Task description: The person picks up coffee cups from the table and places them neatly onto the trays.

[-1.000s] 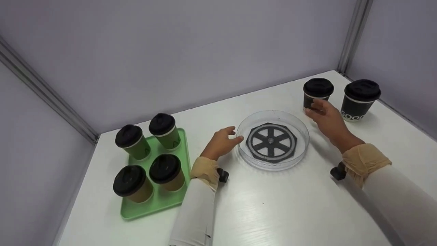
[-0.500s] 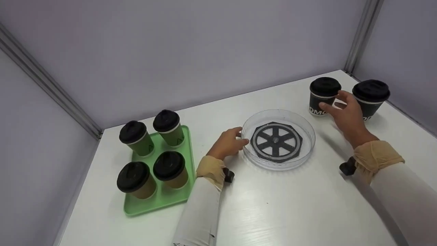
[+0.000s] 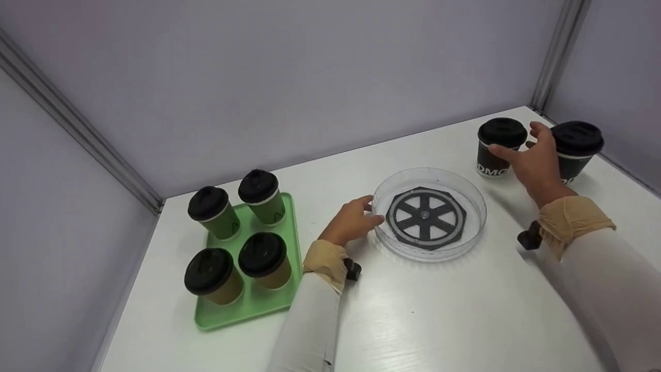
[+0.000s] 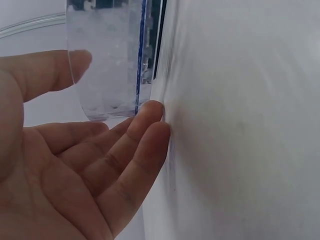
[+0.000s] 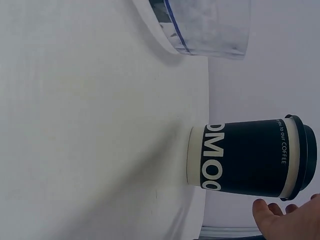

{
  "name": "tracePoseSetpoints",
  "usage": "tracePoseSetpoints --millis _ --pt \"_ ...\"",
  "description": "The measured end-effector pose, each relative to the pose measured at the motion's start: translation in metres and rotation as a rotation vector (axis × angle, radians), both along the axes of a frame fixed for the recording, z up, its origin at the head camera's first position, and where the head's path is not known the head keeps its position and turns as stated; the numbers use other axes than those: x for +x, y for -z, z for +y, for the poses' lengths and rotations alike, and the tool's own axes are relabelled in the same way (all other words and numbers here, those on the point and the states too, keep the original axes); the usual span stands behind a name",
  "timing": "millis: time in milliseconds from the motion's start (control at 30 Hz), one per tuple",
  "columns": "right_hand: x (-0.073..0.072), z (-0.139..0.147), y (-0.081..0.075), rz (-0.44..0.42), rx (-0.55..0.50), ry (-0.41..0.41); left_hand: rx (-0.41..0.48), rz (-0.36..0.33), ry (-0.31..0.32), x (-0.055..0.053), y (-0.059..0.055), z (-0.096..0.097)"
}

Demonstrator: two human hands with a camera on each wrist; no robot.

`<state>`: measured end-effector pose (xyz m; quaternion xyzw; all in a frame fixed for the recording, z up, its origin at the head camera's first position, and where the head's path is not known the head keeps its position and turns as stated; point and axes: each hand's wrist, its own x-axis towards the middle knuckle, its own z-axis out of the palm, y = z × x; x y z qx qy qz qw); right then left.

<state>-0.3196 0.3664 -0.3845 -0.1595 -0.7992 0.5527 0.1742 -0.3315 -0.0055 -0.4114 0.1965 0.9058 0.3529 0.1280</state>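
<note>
My left hand [image 3: 353, 222] is at the left side of a clear round dish [image 3: 480, 227] with a dark spoked wheel pattern [image 3: 425, 215] in it. In the left wrist view its fingers [image 4: 145, 145] are loosely bent by the dish's lower edge, and the thumb overlaps the clear wall [image 4: 105, 65]; firm contact is unclear. My right hand [image 3: 539, 163] is between two lidded black coffee cups, thumb toward the left cup [image 3: 493, 160] and partly covering the right cup [image 3: 573, 163]. From the right wrist, a gap shows between the fingertips and the lettered cup [image 5: 245, 157].
On the left a green tray [image 3: 253, 306] bears two green lidded cups [image 3: 268, 209] at the back and two brown lidded cups [image 3: 224, 292] in front. Walls [image 3: 330, 77] enclose the white table [image 3: 413, 330] at the back and sides.
The right hand has moved right, from in front of the left black cup to between the two black cups. The left hand has come closer to the dish's side. The view has shifted slightly.
</note>
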Motion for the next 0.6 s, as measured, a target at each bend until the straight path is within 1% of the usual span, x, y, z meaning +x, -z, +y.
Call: tracePoseSetpoints --millis 200,333,467,600 --pt "-0.008 0.008 -0.007 -0.024 -0.012 -0.003 -0.011 0.008 0.008 0.003 -0.004 0.001" --pt "-0.012 0.014 -0.009 -0.034 -0.023 -0.018 -0.034 0.015 0.014 0.005 -0.006 0.003" --pt "-0.015 0.016 -0.006 -0.032 -0.033 -0.041 -0.058 0.011 0.012 0.007 -0.008 0.004" --pt "-0.016 0.018 0.002 -0.020 -0.059 -0.061 -0.036 -0.005 0.002 0.008 -0.008 0.004"
